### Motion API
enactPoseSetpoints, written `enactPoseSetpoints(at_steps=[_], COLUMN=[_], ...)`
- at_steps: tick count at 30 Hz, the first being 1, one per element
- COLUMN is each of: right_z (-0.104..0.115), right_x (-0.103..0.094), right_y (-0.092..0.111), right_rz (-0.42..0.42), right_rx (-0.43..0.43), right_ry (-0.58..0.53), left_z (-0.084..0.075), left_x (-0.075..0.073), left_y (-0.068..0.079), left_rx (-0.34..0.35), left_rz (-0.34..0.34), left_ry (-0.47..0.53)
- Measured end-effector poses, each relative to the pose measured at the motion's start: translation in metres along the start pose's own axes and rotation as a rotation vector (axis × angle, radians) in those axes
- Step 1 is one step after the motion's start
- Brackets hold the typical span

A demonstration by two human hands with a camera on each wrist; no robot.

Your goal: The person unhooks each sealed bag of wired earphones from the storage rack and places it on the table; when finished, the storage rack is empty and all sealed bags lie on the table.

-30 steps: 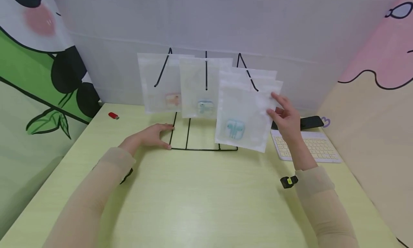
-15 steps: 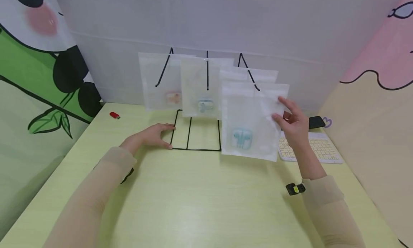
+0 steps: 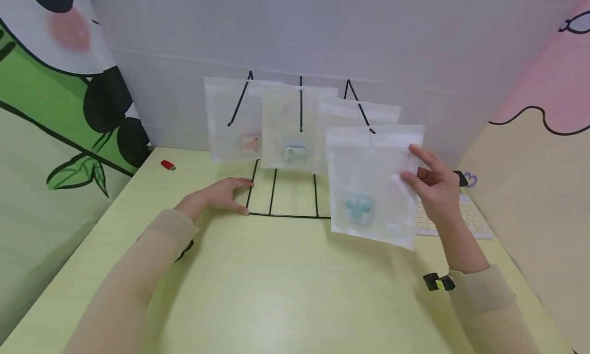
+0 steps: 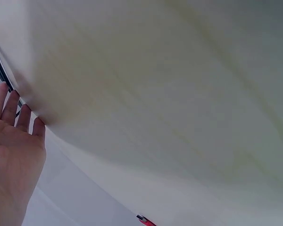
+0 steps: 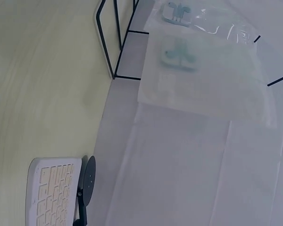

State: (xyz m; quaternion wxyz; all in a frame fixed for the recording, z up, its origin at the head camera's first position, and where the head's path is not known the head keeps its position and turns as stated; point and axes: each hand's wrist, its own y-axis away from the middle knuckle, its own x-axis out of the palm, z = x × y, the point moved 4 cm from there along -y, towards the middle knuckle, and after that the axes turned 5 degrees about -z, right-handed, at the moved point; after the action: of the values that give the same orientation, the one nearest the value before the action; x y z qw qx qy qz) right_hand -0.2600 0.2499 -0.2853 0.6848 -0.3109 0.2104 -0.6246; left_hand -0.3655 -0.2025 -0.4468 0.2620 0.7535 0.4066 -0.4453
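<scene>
My right hand (image 3: 433, 185) pinches the right edge of a white translucent pouch (image 3: 373, 180) with a blue earphone print or set showing inside. The pouch's top overlaps the tip of the rack's right hook (image 3: 359, 105) in the head view. Behind it another pouch (image 3: 341, 113) hangs on that hook. A middle pouch (image 3: 278, 118) and a left pouch (image 3: 223, 108), with a reddish earphone set, hang from the other hooks. My left hand (image 3: 216, 196) touches the left side of the black wire rack's base (image 3: 295, 216), fingers extended in the left wrist view.
A white keyboard (image 3: 475, 218) lies at the right, partly hidden by my right forearm. Beside it is a black stand with a round plate (image 5: 88, 181). A red USB stick (image 3: 168, 165) lies at the back left. A pale cloth (image 3: 184, 31) hangs behind the rack.
My right hand has drawn the front pouch forward and to the right, along to the right hook's tip, uncovering more of the pouch behind. The left hand stays at the rack's base.
</scene>
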Motion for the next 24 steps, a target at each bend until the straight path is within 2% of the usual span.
enactPoseSetpoints(at_steps=[8, 12, 18, 24], right_z=[0.016, 0.023, 0.034, 0.041], right_x=[0.001, 0.001, 0.0, -0.011], right_y=[0.007, 0.01, 0.014, 0.021], right_rz=[0.033, 0.061, 0.117, 0.123], right_rx=[0.009, -0.016, -0.062, -0.062], right_ry=[-0.085, -0.105, -0.068, -0.019], left_z=[-0.001, 0.0, 0.001, -0.001], left_x=[0.0, -0.001, -0.001, -0.001], left_y=[0.001, 0.001, 0.001, 0.0], left_rx=[-0.017, -0.016, -0.021, -0.011], left_rz=[0.009, 0.007, 0.005, 0.003], left_ry=[0.003, -0.002, -0.012, 0.002])
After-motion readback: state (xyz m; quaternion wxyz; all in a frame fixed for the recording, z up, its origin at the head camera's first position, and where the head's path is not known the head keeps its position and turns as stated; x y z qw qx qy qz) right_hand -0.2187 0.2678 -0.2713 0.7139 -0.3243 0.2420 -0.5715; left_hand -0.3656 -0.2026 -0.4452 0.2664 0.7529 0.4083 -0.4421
